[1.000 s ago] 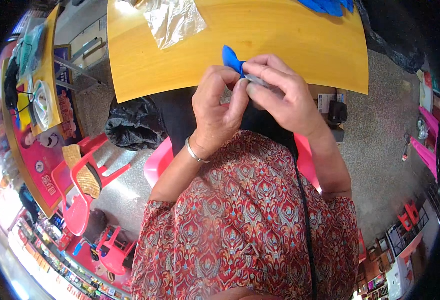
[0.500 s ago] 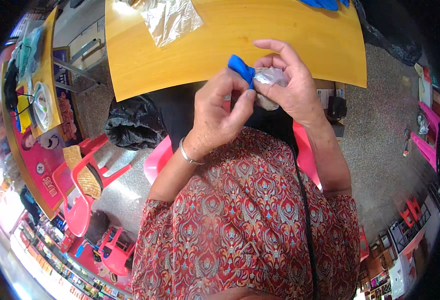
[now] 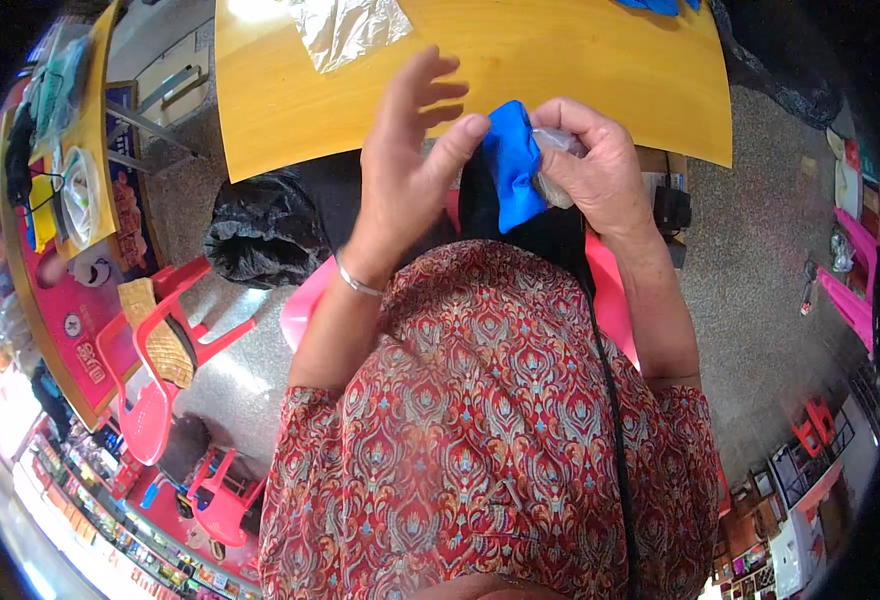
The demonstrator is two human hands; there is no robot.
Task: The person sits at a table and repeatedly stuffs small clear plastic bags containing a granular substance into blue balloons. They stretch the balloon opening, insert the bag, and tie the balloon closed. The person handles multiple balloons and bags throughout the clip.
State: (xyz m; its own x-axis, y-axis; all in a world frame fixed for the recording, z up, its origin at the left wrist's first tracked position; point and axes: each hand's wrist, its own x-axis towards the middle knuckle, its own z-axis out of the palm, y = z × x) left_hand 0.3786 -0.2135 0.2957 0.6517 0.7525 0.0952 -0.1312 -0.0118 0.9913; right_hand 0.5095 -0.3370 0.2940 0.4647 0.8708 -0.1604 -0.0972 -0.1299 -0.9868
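Observation:
My right hand (image 3: 605,175) is closed on a small clear plastic bag (image 3: 564,142) with something pale in it, in front of the yellow table's near edge. A piece of blue cloth (image 3: 513,165) hangs at the bag's left side, partly spread and creased; how the two are joined is hidden by the fingers. To the left of the cloth, my left hand (image 3: 415,140) is raised with its fingers apart and nothing in it. Its thumb tip comes close to the cloth's edge; whether it touches I cannot tell.
On the yellow table (image 3: 560,60) lie a flat clear plastic bag (image 3: 355,30) and, at the far right, more blue cloth (image 3: 660,5). A black plastic bag (image 3: 265,235) stands on the floor at left, near a pink chair (image 3: 150,415). A black box (image 3: 672,210) sits under the table at right.
My left hand has let go of the blue cloth and moved up and left, its fingers opening. The cloth, bunched before, now hangs wider. My right hand keeps its hold, fingers more closed.

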